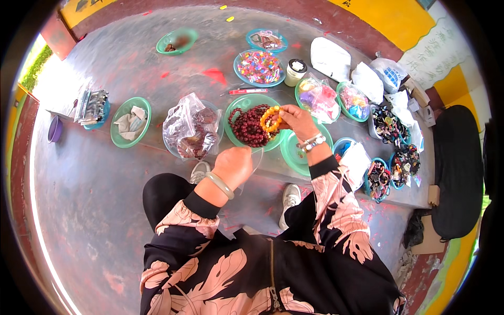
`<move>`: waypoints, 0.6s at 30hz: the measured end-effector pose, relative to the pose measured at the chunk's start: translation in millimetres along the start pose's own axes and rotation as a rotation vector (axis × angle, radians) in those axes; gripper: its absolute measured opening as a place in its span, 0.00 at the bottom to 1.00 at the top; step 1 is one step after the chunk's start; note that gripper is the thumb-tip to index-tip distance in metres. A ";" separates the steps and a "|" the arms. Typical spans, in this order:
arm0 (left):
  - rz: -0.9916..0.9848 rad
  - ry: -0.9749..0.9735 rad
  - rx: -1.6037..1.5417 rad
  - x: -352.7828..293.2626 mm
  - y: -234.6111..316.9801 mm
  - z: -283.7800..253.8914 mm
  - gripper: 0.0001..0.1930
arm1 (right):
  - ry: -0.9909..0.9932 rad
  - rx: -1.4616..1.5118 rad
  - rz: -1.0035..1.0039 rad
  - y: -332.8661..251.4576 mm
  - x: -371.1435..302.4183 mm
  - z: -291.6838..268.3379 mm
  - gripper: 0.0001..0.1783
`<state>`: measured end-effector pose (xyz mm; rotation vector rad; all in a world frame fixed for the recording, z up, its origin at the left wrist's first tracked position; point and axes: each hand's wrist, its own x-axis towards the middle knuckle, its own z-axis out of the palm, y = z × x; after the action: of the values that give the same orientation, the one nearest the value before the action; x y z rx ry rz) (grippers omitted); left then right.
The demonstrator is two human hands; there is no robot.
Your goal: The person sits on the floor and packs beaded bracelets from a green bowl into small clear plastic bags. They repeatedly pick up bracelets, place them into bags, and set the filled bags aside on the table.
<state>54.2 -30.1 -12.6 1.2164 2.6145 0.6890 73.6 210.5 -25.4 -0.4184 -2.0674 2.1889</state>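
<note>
My right hand [298, 125] pinches a yellow bead bracelet [270, 119] above a green basin [229, 126]. Dark red bead bracelets [249, 128] are heaped in that basin. In front of it, my left hand [234, 167] is closed, its knuckles turned up. A thin piece of clear plastic [257, 161] sticks out beside the left fist; the fingers gripping it are mostly hidden. Left of the basin, a clear plastic bag [191, 126] with dark contents lies in another bowl. Beneath my right wrist is a green bowl [294, 157] with a few small things inside.
A basin of colourful small pieces [258, 67], a lidded cup [295, 72] and a red-and-white pen-like item [248, 91] are farther back. Baskets of dark hair-tie-like items [378, 178] crowd the right. Farther left are a green basin with cloths [130, 126] and a purple bowl [54, 129].
</note>
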 end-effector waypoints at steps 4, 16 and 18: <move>-0.046 0.088 -0.079 4.1 0.3 10.8 0.07 | -0.039 0.114 0.020 -28.7 -42.5 4.0 0.13; -0.173 0.150 -0.396 31.0 14.9 27.8 0.08 | -0.120 0.314 0.139 -35.8 -65.2 16.4 0.14; -0.255 0.100 -0.465 34.8 17.3 25.0 0.09 | -0.095 0.258 0.158 -36.1 -66.2 16.3 0.13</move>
<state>51.9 14.3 -25.1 0.7172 2.4202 1.2367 128.5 180.2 19.5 -0.4739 -1.8140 2.5722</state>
